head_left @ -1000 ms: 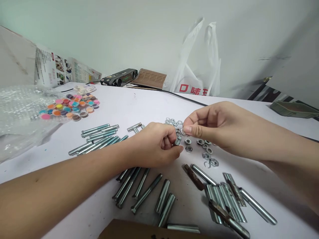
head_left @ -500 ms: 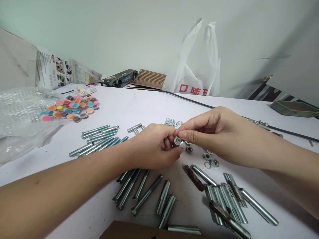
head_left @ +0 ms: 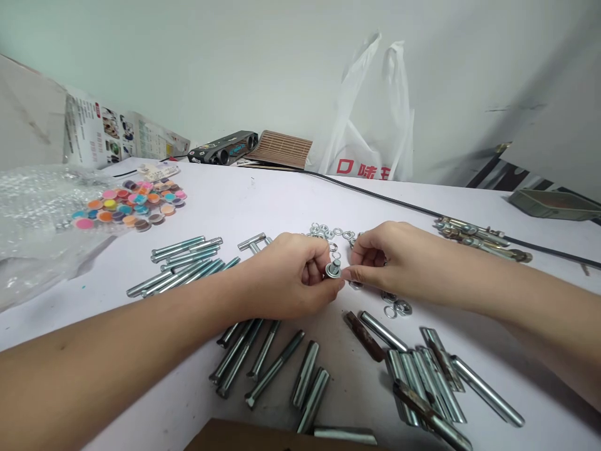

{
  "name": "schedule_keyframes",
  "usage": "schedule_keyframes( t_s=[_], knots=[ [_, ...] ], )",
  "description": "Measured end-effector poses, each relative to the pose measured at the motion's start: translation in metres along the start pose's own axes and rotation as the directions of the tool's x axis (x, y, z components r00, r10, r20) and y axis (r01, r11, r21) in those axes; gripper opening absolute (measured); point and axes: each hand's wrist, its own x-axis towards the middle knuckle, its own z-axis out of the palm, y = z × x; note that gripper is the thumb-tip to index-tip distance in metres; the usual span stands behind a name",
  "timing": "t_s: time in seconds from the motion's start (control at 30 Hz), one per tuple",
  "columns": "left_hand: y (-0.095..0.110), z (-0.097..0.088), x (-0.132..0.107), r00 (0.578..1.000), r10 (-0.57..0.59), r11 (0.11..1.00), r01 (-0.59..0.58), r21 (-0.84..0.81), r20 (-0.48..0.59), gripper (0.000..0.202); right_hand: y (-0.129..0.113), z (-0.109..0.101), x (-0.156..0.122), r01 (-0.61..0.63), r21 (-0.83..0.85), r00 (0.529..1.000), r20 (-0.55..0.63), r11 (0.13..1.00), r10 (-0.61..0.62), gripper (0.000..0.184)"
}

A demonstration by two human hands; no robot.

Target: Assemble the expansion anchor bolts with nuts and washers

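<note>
My left hand (head_left: 303, 275) is closed around a metal bolt (head_left: 335, 264), its threaded end pointing up between thumb and curled fingers. A flat washer (head_left: 332, 271) sits around that end; the rest of the bolt is hidden in the grip. Just to the right, my right hand (head_left: 387, 257) has its fingers curled and its thumb apart from them, the thumb tip close to the washer. I see nothing between its fingers. Loose nuts and washers (head_left: 323, 230) lie behind and below both hands, some of them covered by the right hand.
Long bolts (head_left: 188, 266) lie at left, with more bolts (head_left: 277, 366) in front. Metal sleeves (head_left: 425, 382), some rusty, are at right front. Assembled bolts (head_left: 474, 237) lie by a black cable (head_left: 366, 188). Coloured discs (head_left: 129, 203), bubble wrap (head_left: 37, 213) and a plastic bag (head_left: 370, 138) stand farther back.
My right hand has let go at the bolt's end and drawn slightly right and down. The bolt's threaded tip now shows above the washer. My left hand keeps its grip.
</note>
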Motion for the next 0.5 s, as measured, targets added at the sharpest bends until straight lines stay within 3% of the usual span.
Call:
schedule_keyframes(
  t_s=[0.23, 0.4, 0.5],
  knots=[
    [0.000, 0.000, 0.000, 1.000, -0.002, 1.000, 0.002, 0.010, -0.003, 0.027, -0.003, -0.006, -0.002, 0.014, 0.087, 1.000, -0.015, 0.996, -0.013, 0.024],
    [-0.001, 0.000, 0.001, 1.000, 0.021, 0.999, -0.020, 0.028, -0.016, 0.026, -0.018, -0.015, -0.012, 0.104, 0.440, 0.978, -0.209, 0.892, -0.012, 0.027],
    [-0.002, 0.000, 0.002, 0.999, 0.046, 0.998, -0.046, 0.046, -0.006, 0.021, -0.028, -0.010, -0.018, 0.149, 0.514, 0.968, -0.249, 0.845, -0.019, 0.026]
  ],
)
